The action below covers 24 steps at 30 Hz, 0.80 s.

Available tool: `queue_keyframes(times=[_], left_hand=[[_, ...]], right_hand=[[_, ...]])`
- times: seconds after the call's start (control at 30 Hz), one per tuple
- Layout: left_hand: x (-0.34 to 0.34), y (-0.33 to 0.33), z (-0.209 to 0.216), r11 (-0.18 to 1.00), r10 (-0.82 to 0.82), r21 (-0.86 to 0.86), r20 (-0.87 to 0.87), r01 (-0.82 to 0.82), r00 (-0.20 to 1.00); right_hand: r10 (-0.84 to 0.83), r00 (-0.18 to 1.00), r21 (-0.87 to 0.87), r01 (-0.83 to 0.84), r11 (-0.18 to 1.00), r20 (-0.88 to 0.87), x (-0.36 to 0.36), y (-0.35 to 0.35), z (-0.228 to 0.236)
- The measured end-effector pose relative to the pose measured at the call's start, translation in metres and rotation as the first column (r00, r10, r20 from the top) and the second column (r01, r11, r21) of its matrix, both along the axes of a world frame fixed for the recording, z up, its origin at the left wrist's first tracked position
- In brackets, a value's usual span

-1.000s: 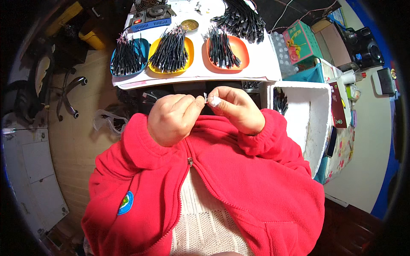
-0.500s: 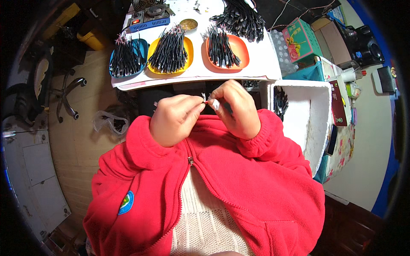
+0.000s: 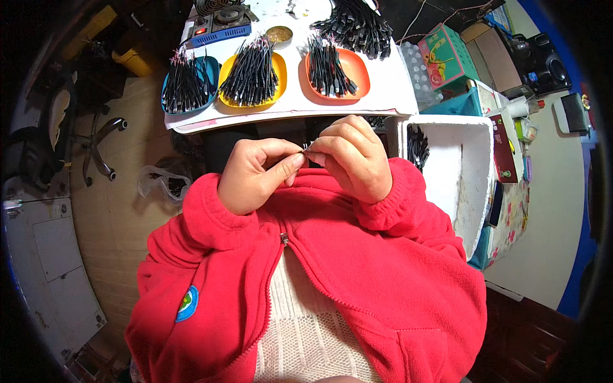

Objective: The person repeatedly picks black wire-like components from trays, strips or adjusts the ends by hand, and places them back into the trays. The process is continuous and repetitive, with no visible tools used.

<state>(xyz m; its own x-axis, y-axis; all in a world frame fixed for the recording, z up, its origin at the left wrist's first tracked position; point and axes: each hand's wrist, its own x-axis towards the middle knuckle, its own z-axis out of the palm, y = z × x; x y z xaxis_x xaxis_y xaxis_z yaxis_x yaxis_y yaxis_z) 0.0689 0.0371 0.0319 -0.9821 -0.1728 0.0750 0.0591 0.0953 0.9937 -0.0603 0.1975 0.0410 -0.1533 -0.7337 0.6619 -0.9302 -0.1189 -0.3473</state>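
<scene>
Red fleece sleeves [image 3: 214, 198] lead to two bare hands whose fingertips meet. The left hand [image 3: 254, 175] pinches a thin wire [image 3: 305, 148] between thumb and forefinger; the right hand [image 3: 353, 156] holds it too, fingers curled, hiding most of it. The wire sits between the fingertips, near the table [image 3: 386, 102]. From there, a blue tray [image 3: 216, 75] lies at ten o'clock, a yellow tray [image 3: 282, 73] at eleven and an orange tray [image 3: 355, 67] at one, all bearing black cables [image 3: 249, 73]. A foam box [image 3: 444, 147] stands at three.
</scene>
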Motion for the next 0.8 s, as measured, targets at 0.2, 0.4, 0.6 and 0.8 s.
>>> queue_keyframes(times=[0.2, 0.4, 0.6, 0.8], left_hand=[[-0.003, 0.0, -0.006, 0.724, -0.043, -0.65, -0.375, -0.23, 0.926], [-0.004, -0.021, -0.009, 0.944, -0.221, 0.241, -0.036, 0.223, 0.975], [-0.007, -0.024, -0.011, 0.788, -0.365, 0.53, -0.008, 0.314, 0.931], [-0.001, -0.015, -0.015, 0.746, -0.226, 0.633, -0.05, 0.206, 0.973]], right_hand=[[-0.091, 0.65, 0.194, -0.088, 0.977, 0.754, 0.008, 0.0, -0.013], [0.065, 0.742, 0.158, -0.226, 0.961, 0.667, -0.012, 0.004, 0.001], [0.18, 0.896, 0.064, -0.225, 0.972, 0.406, -0.005, -0.001, 0.013], [0.181, 0.962, 0.077, -0.2, 0.977, 0.206, -0.006, 0.005, 0.013]])
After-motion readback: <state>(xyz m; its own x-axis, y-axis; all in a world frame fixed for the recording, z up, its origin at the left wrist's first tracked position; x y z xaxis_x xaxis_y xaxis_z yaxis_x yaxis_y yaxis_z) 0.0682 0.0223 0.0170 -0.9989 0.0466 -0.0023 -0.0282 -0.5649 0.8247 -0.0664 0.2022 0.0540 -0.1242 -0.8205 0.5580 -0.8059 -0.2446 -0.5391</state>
